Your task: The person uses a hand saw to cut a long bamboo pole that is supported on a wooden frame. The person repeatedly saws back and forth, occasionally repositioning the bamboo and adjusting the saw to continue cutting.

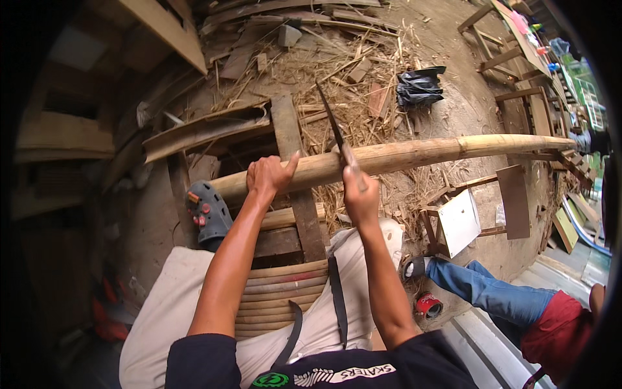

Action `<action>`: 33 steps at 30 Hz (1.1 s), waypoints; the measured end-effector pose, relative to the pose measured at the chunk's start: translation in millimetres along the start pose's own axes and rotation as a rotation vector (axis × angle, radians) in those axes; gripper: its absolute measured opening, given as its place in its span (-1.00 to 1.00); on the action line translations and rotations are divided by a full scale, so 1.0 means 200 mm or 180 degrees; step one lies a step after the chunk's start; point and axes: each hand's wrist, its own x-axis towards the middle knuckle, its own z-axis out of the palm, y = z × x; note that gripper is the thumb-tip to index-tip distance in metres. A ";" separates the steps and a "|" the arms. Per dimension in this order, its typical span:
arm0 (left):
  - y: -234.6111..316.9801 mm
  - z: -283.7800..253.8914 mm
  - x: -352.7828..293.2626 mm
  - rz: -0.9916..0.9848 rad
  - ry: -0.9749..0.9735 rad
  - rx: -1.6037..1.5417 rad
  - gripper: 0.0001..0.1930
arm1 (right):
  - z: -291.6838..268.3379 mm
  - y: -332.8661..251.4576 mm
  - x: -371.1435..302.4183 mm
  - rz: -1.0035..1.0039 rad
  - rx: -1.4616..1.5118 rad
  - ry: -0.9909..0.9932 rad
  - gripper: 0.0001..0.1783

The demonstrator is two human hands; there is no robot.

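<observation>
Gripping bamboo pole (402, 154) w/ left hand (267, 176), near end over wooden frame (295, 188); right hand (360, 194) clenched on knife (334, 129), blade at pole. Risk: blade slips twd left fingers if pole rolls.

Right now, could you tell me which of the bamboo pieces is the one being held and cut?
The long round pole lying across the wooden stand: the left hand steadies it and the right hand sets a knife on it. The split pieces lie untouched in the lap.
</observation>
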 end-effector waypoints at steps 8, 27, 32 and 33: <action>-0.01 0.03 0.02 -0.0002 0.0049 -0.0032 -0.28 | -0.25 -0.02 -0.65 0.0186 -0.0198 -0.0121 -0.65; 0.01 0.02 0.02 -0.0015 0.0167 -0.0042 -0.36 | -0.11 0.12 -0.32 -0.0168 -0.0409 0.0127 -0.64; -0.02 0.03 0.00 -0.0067 0.0200 -0.0092 -0.38 | -0.28 0.04 -0.70 0.0549 -0.0158 -0.0168 -0.64; -0.01 0.04 0.02 -0.0026 0.0248 -0.0117 -0.38 | -0.29 0.04 -0.70 0.0566 -0.0148 -0.0145 -0.65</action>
